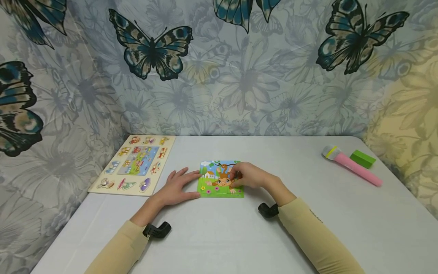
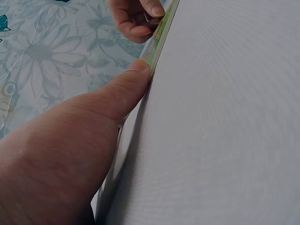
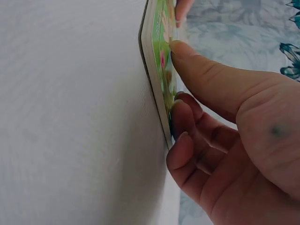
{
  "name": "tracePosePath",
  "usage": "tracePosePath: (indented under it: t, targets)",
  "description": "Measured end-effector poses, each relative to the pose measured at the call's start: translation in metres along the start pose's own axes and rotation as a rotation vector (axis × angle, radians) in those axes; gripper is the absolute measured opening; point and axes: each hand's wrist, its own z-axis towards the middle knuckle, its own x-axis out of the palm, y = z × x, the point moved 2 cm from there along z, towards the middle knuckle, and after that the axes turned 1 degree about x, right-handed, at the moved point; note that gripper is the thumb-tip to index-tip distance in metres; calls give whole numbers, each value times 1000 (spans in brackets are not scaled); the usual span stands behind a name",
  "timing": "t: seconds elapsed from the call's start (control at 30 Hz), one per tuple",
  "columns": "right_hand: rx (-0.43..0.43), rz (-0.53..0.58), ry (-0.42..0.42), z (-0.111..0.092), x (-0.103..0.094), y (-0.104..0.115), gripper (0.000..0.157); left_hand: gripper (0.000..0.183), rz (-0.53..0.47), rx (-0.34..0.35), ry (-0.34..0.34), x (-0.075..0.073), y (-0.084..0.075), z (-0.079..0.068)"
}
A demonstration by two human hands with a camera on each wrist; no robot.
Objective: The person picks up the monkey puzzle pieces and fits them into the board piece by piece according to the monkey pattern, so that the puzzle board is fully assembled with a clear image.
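A small jigsaw puzzle (image 1: 212, 192) with a cartoon monkey on a green meadow lies flat on the white table. My left hand (image 1: 178, 188) rests at its left side, fingers spread, index fingertip and thumb (image 2: 124, 89) at the edge. From the right, my right hand (image 1: 251, 175) reaches over the picture with curled fingers. Its thumb (image 3: 206, 70) and fingertips (image 3: 183, 117) are set on a puzzle piece at the right side, which they mostly cover. In the right wrist view the puzzle (image 3: 161, 61) appears edge-on, with a thin pale base.
A larger cream board (image 1: 113, 173) with pictured shapes lies at the left, close behind my left hand. At the right back are a pink toy microphone (image 1: 356, 167) and a green block (image 1: 362, 159). A butterfly-patterned cloth (image 1: 246, 83) hangs behind the table (image 1: 219, 236).
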Motion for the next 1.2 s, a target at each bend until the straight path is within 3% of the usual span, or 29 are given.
tracePosePath:
  t: [0.17,0.4,1.2]
  targets:
    - [-27,-46,44,1,2,3,10,68,2,-1,2,0,0,0]
    - [5,-94,107,-2,2,15,9,69,5,-3,2,-2,-1,0]
    - [-23,-34,69,-6,-6,11,9,69,4,0,1,0,1,2]
